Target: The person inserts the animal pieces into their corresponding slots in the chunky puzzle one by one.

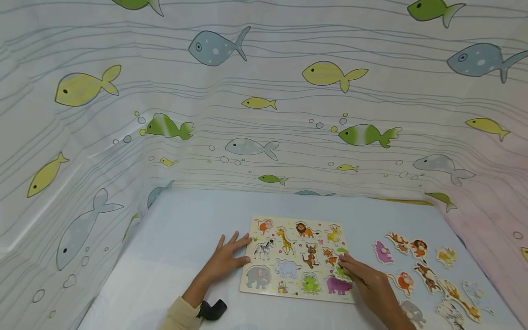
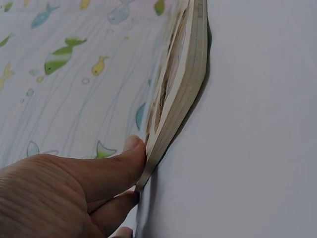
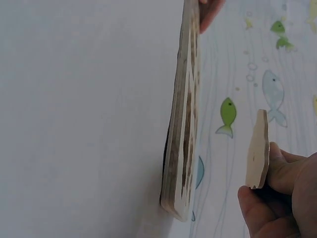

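Observation:
A wooden animal puzzle board [image 1: 297, 295] lies on the table, printed with a zebra, a giraffe, a lion and other animals. My left hand [image 1: 226, 259] rests at its left edge with fingers spread; the left wrist view shows the thumb [image 2: 121, 166] touching the board's side. Above the board's right part, my right hand [image 1: 369, 279] pinches a green frog puzzle piece [image 1: 340, 272]. In the right wrist view that piece [image 3: 257, 153] stands on edge between thumb and fingers, apart from the board, its plain wooden back showing. The frog picture [image 1: 310, 284] on the board is in sight.
Loose animal pieces lie right of the board, among them a purple hippo [image 1: 384, 252], a monkey [image 1: 403, 282], a giraffe [image 1: 459, 298] and an elephant [image 1: 412, 313]. A black strap device [image 1: 213, 310] is by the left wrist. Fish-patterned sheeting [image 1: 288, 123] surrounds the table.

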{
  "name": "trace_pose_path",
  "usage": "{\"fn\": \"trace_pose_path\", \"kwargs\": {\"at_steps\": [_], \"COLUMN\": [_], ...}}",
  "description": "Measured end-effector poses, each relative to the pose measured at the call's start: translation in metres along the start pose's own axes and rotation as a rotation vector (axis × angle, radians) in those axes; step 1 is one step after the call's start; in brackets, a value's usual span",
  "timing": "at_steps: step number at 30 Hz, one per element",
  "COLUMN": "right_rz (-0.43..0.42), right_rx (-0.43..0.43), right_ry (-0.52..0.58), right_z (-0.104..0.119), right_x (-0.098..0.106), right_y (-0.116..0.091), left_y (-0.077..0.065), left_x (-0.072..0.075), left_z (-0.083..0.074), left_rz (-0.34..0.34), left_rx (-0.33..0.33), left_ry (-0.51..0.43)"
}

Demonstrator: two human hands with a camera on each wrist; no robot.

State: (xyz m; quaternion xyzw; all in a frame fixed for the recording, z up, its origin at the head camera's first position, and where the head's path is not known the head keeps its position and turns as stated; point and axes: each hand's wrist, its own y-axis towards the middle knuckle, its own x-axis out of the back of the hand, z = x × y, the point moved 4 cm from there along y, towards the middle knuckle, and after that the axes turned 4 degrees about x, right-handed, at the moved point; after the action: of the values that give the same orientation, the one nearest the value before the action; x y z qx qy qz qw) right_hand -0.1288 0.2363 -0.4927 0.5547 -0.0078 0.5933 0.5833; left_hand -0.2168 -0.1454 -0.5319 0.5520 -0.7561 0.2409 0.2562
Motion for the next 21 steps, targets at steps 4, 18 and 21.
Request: {"fn": "trace_pose_path", "kwargs": {"at_steps": [4, 18, 21], "right_rz": [0.024, 0.074, 0.055], "right_rx": [0.018, 0.028, 0.074], "right_ry": [0.044, 0.039, 0.056], "right_z": [0.003, 0.021, 0.023], "right_x": [-0.008, -0.029, -0.032], "right_y": [0.004, 0.015, 0.017], "left_y": [0.000, 0.001, 0.000], "left_x": [0.001, 0.000, 0.000], "left_z": [-0.001, -0.002, -0.002], "left_rz": [-0.003, 0.011, 0.003], "left_rx": [-0.003, -0.019, 0.006], "left_ry": [0.002, 0.012, 0.015]}}
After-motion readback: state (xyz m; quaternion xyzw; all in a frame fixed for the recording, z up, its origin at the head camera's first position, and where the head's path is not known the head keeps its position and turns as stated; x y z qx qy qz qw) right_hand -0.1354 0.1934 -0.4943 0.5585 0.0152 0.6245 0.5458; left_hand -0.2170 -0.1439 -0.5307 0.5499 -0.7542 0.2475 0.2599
